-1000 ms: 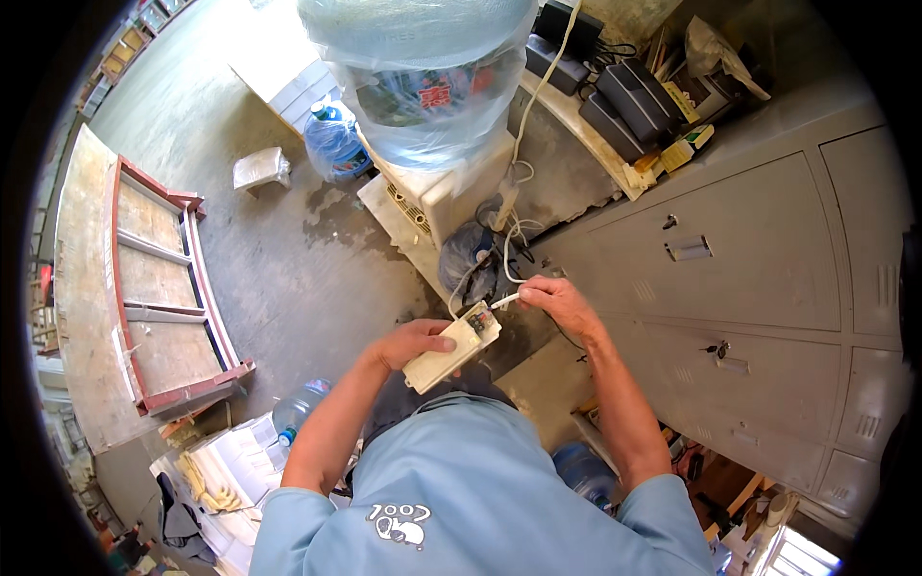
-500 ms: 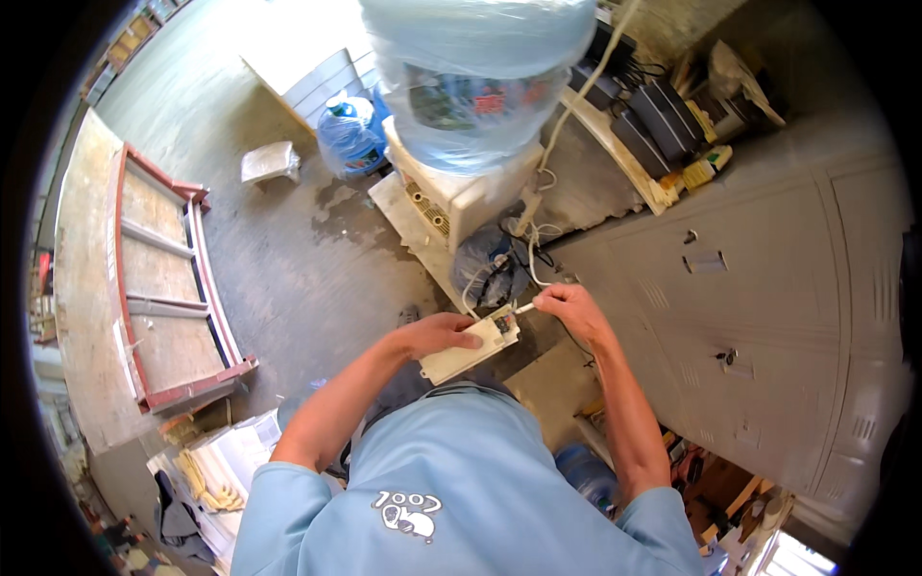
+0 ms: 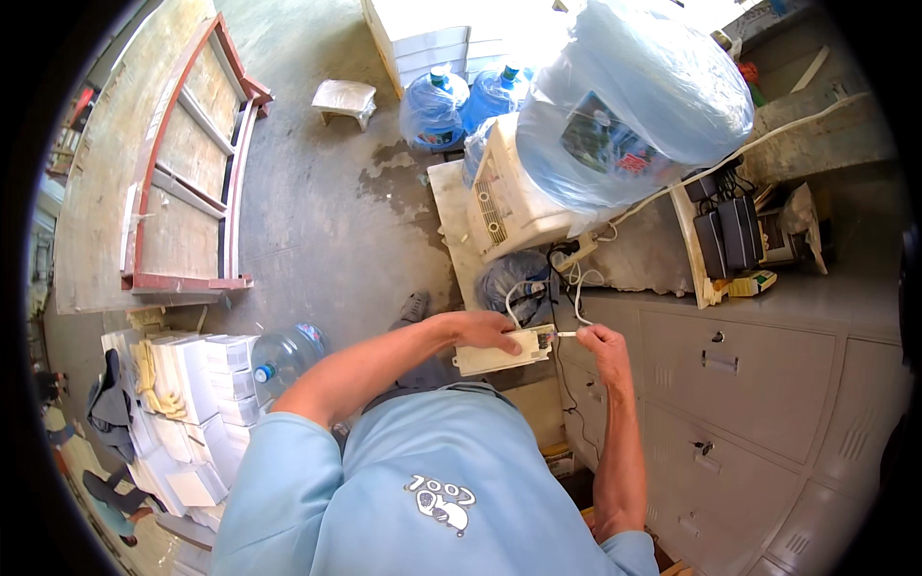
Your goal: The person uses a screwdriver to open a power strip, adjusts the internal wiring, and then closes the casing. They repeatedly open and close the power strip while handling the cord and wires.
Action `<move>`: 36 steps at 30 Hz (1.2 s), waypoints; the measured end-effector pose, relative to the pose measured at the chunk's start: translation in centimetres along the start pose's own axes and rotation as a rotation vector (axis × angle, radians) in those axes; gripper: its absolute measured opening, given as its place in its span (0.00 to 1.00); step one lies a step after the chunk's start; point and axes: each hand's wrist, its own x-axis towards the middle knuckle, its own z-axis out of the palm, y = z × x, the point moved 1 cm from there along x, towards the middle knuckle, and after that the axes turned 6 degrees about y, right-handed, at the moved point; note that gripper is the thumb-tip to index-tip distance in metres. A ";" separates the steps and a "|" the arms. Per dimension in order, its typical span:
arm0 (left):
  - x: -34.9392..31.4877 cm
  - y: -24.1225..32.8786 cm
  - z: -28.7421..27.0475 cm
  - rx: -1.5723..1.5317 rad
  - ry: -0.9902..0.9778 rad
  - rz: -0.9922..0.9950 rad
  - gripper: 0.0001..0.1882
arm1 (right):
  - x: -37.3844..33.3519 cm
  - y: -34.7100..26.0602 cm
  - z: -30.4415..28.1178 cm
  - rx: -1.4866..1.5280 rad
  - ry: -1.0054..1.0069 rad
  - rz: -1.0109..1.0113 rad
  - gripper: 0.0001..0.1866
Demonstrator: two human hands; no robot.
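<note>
My left hand [image 3: 488, 330] is closed on a cream rectangular plastic box [image 3: 485, 357], its thumb lying over the top. The box's right end is open and shows small dark parts inside. At that end my right hand [image 3: 603, 346] pinches a thin white stick-like piece [image 3: 567, 334] whose tip reaches the opening. Whether this is a cable end or a tool I cannot tell. A white cable [image 3: 513, 300] rises from behind the box toward a plastic bag [image 3: 509, 280]. Another white cable [image 3: 579, 300] loops down close to my right hand.
Beyond the box, a white water dispenser [image 3: 519, 206] carries a large plastic-wrapped bottle [image 3: 634, 106]. Grey metal cabinets [image 3: 740, 394] flank my right arm. To the left are stacked white boxes [image 3: 187, 394], a clear water bottle [image 3: 288, 360] and a red-edged frame [image 3: 144, 221].
My view has turned, so the dispenser and cabinets sit farther right. Both hands keep their hold; box and hands appear further right in the picture, with the box more level.
</note>
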 end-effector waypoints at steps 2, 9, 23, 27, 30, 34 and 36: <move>-0.2 -0.4 0.0 -0.006 0.009 0.024 0.24 | 0.0 -0.5 0.2 -0.008 -0.024 -0.011 0.11; -1.4 0.5 0.1 -0.403 -0.178 -0.027 0.27 | 0.9 1.4 0.1 0.217 -0.053 0.039 0.12; -0.6 0.3 0.6 -0.155 -0.026 -0.003 0.25 | -0.5 -1.4 -0.2 0.028 -0.074 -0.030 0.10; -1.5 0.9 0.7 -0.375 -0.147 -0.054 0.27 | 0.0 0.2 -0.9 0.124 -0.109 0.019 0.12; -1.6 0.7 0.4 -0.388 -0.177 -0.054 0.29 | 0.0 0.7 -1.0 0.137 -0.134 0.039 0.14; -1.1 -0.4 0.3 -0.255 -0.110 0.030 0.27 | -0.4 -0.3 -0.7 0.046 -0.171 0.041 0.14; -0.8 -0.1 0.2 -0.143 -0.087 0.058 0.26 | -1.2 -1.9 0.2 -0.026 -0.165 0.043 0.14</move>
